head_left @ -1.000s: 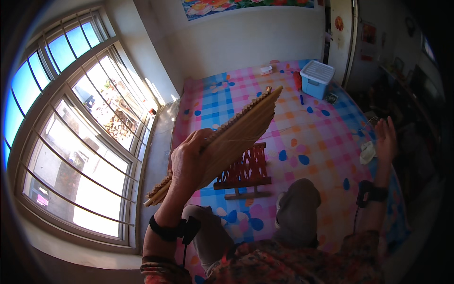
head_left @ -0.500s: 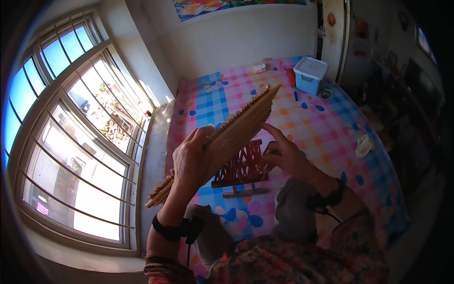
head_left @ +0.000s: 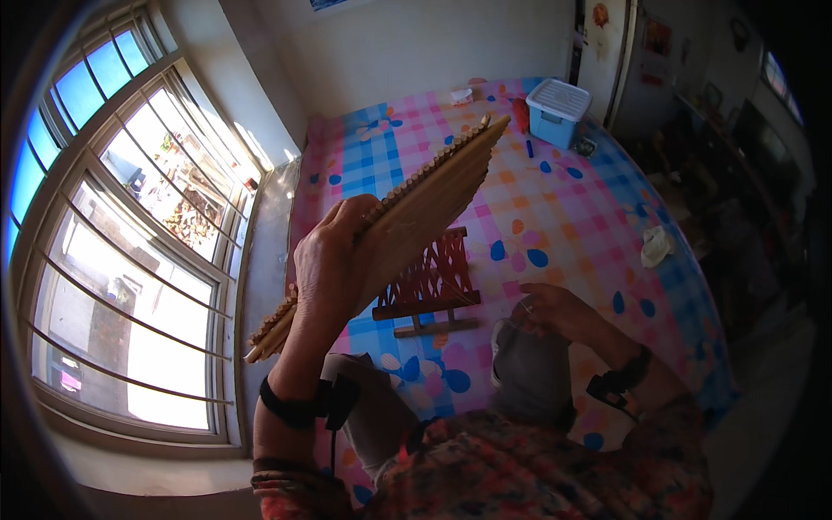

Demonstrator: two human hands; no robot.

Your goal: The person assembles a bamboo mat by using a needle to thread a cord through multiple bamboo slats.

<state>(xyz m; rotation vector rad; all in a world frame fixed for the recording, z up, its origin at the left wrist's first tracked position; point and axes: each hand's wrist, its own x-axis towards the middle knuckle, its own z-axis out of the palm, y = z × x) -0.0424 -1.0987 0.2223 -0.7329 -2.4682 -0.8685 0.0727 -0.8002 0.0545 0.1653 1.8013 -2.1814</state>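
Note:
My left hand (head_left: 329, 260) grips the near part of a flat panel of pale stalks (head_left: 425, 208), raised and tilted in the air. Knobbly stalk ends line its upper edge. Much of the left hand's grip lies behind the panel, so those fingers are hidden. Away to the right of the panel, above my right knee, is my right hand (head_left: 559, 314). Its fingers are bent together, and a thin bright sliver shows near the fingertips, too small to name. Below the panel stands a small wooden stool (head_left: 433, 276) with red woven strapping, partly covered by the panel.
A checked, flower-printed sheet (head_left: 537, 208) covers the surface around me. Towards the back stands a blue box with a white lid (head_left: 557, 117). A crumpled white cloth (head_left: 657, 247) lies at the right. A barred window (head_left: 130, 286) and its sill (head_left: 269, 230) run along my left.
My right hand has drawn back from the underside of the panel, down and to the right, and its fingers have curled in. The left hand still holds the panel. The view has shifted slightly.

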